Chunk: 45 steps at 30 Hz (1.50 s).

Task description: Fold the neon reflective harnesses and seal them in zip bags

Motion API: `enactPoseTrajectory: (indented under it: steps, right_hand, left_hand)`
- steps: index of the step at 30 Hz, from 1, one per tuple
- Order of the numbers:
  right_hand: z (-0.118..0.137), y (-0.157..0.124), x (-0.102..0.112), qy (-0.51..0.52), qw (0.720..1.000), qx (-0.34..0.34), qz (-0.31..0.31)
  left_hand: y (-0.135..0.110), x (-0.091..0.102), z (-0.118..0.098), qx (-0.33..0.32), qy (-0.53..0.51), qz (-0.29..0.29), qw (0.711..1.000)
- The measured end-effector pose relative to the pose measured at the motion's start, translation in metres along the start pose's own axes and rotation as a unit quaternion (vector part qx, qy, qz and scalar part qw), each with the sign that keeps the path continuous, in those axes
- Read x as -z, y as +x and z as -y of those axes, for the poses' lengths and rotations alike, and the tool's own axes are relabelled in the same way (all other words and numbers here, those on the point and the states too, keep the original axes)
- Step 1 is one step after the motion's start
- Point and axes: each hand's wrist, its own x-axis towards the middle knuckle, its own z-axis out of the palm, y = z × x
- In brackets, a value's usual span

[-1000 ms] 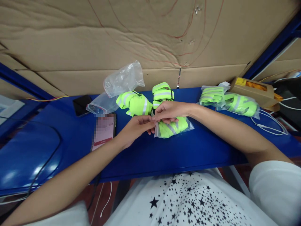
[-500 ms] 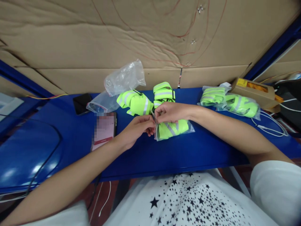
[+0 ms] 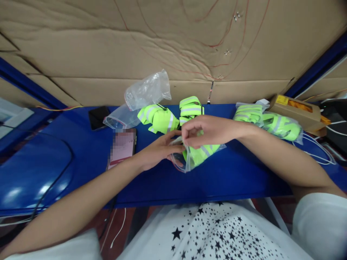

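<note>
Bag [image 3: 197, 156] gapes at L hand [image 3: 157, 151], was pinched flat b4.

- The bag [image 3: 188, 165] is clear, thin plastic with a red line at its mouth. It lies right of the phone [image 3: 127, 142], mouth open toward it.
- The strap [image 3: 200, 157] is bright yellow-green with a gray stripe. It sits bunched up inside the bag.

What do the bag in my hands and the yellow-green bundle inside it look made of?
The bag looks like thin, glossy clear plastic, since its contents show through. The bundle is probably matte synthetic fabric, given its rounded bulges; its grey stripes could be reflective tape.
</note>
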Motion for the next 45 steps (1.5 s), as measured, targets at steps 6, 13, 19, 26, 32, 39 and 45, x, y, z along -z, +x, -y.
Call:
enactPoseTrajectory:
  steps: [6, 13, 19, 26, 32, 39, 45]
  right_hand:
    - [0.0, -0.026, 0.027, -0.181, 0.975, -0.045, -0.124]
    - [-0.031, -0.038, 0.061, -0.12, 0.967, -0.2, -0.104]
    - [-0.019, -0.027, 0.059, 0.037, 0.955, -0.1, -0.277]
    - [0.027, 0.0, 0.097, -0.152, 0.869, 0.078, -0.465]
    - [0.062, 0.032, 0.152, -0.377, 0.777, 0.058, -0.501]
    - [0.086, 0.027, 0.193, -0.465, 0.68, 0.048, -0.564]
    - [0.093, 0.0, 0.192, -0.53, 0.707, -0.066, -0.463]
  left_hand:
    - [-0.002, 0.003, 0.003, -0.039, -0.081, 0.005, 0.996]
    - [-0.003, 0.001, -0.001, -0.109, -0.173, -0.031, 0.978]
    - [-0.01, -0.006, -0.008, -0.14, -0.222, -0.044, 0.964]
    - [-0.008, -0.001, -0.008, -0.068, -0.176, -0.052, 0.981]
    - [-0.006, 0.0, -0.009, -0.042, -0.112, -0.045, 0.992]
    - [-0.013, -0.005, -0.013, -0.037, -0.064, -0.018, 0.997]
    - [-0.01, -0.004, -0.01, -0.016, -0.047, -0.025, 0.998]
